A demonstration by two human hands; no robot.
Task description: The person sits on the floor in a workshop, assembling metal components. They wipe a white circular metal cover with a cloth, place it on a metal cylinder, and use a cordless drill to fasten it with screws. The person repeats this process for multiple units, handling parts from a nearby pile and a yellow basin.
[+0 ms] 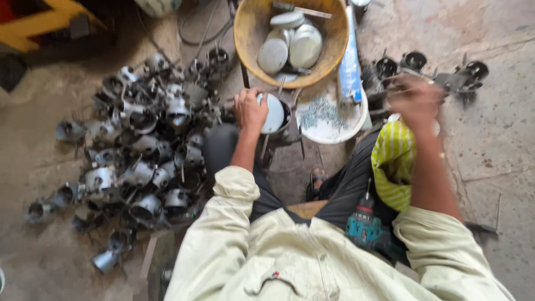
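- My left hand (250, 109) is pressed flat-ish over a round metal lid (273, 113), fingers curled on its left edge; lid sits on a dark cup-shaped housing (283, 120) on the floor in front of my knees.
- Left grip: partly closed, holding the lid down, not lifted.
- My right hand (417, 101) is up near the small group of housings (434, 69) at right; too blurred, I cannot tell if it holds anything or how open it is.
- To do this step well, I judge: keep the lid centred on the housing rim, press evenly with the palm so it seats flat, not tilted.
- Keep fingertips off the seam so they don't get pinched.
- Tray of small screws (329, 117) is just right of the lid, near enough to reach with no shuffling.
- More lids lie in the yellow basin (245, 39) just beyond.
- Teal power driver (365, 226) rests in my lap by the striped cloth (393, 161).
- Big pile of grey housings (139, 145) lies on the floor at left, well clear of the lid.
- Risk, my guess: lid skating sideways if I ease the pressure.
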